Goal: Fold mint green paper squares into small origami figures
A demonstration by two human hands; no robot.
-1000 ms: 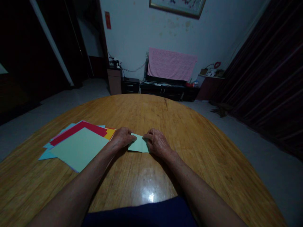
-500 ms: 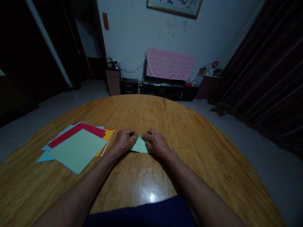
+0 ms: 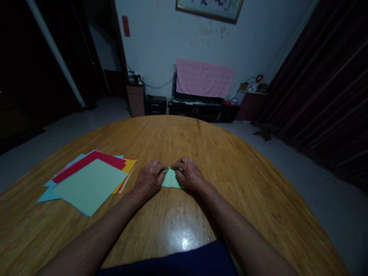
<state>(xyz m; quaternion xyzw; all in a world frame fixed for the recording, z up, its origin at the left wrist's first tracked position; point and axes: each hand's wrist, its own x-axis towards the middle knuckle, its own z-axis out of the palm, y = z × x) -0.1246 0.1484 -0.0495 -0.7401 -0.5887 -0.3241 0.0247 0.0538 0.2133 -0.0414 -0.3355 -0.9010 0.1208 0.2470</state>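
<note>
A small folded piece of light green paper lies in front of me, with a crease down its middle. My left hand pinches its upper left edge, fingers closed. On the other side, my right hand grips the upper right edge between thumb and fingers. Both sets of fingertips almost meet at the top point of the paper. The paper's outer sides are hidden under the hands.
On the left of the round wooden table lies a fanned pile of coloured paper sheets, a light green one on top. Beyond the table stand a low black cabinet and a screen draped with a pink cloth.
My left hand's fingertips have shifted slightly toward the paper's top point, and the top now looks more peaked. My right hand stays nearly in place. The view has tilted a little.
</note>
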